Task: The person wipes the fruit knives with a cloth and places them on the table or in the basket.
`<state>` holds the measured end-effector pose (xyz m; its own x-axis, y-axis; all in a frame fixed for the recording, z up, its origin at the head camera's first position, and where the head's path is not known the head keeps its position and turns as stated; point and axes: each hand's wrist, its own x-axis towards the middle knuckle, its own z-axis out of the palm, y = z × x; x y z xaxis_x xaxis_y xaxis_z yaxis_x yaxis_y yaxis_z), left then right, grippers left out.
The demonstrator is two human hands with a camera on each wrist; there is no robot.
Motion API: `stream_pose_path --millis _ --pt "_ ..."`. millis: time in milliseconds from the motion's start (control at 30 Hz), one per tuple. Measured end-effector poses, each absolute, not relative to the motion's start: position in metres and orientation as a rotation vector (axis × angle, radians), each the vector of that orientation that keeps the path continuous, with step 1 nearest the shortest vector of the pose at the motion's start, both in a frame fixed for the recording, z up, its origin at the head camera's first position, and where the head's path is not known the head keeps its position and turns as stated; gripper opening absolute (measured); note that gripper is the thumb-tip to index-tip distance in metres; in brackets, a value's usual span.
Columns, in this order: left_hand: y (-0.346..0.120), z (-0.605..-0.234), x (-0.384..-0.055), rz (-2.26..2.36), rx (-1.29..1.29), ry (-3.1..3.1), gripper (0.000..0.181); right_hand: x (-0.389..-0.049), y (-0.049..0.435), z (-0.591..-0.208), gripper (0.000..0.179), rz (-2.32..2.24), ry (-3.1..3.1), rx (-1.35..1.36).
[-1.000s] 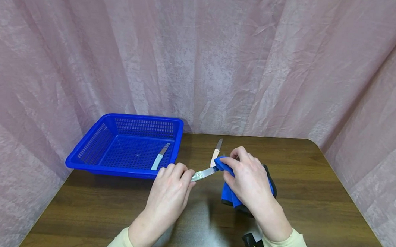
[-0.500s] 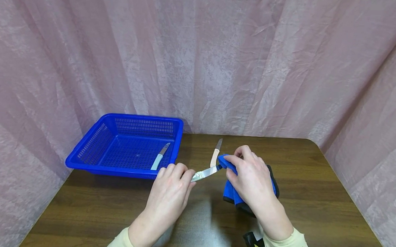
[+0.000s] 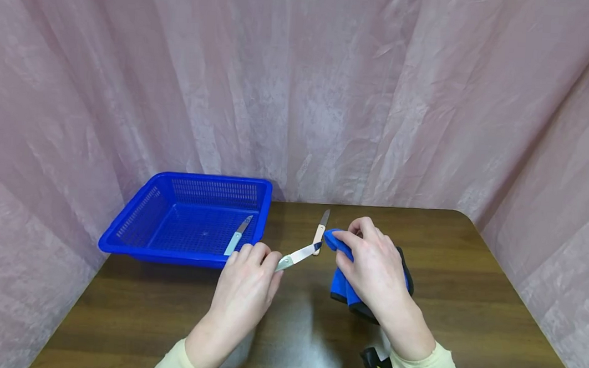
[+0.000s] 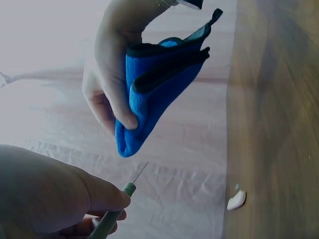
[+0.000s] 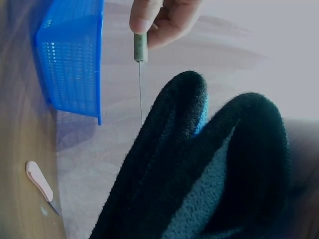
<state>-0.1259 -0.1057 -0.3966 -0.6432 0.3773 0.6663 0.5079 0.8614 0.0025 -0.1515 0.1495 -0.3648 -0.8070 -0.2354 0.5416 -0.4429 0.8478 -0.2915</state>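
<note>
Head view, pale-blue knife [image 3: 238,235] in basket [image 3: 171,253], left hand [image 3: 245,281] gripping green knife [image 3: 298,256], right hand [image 3: 374,266] pinching cloth [image 3: 342,284]

The head view looks forward and down over the brown wood-grain table [image 3: 448,303]; both wrist views, closer, turned sideways, face inward, sharing the folded black-edged blue cloth [image 4: 162,97] and green-handled steel knife [image 4: 107,222].

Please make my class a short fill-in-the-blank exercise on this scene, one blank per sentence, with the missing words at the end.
1. The left grip holds a green-handled ____.
2. The right grip holds a blue, black-edged ____.
3. A pale-blue-handled knife lies inside the blue plastic ____.
4. A pale-pink-handled knife lies on the brown ____.

Missing words: knife; cloth; basket; table.
</note>
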Motion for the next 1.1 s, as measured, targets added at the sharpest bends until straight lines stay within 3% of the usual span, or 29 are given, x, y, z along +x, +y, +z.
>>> stream_pose_path --millis 1100 --pt "-0.189 -0.361 -0.15 -0.19 -0.505 -2.434 0.023 -0.139 0.133 -0.369 0.032 0.558 -2.536 0.697"
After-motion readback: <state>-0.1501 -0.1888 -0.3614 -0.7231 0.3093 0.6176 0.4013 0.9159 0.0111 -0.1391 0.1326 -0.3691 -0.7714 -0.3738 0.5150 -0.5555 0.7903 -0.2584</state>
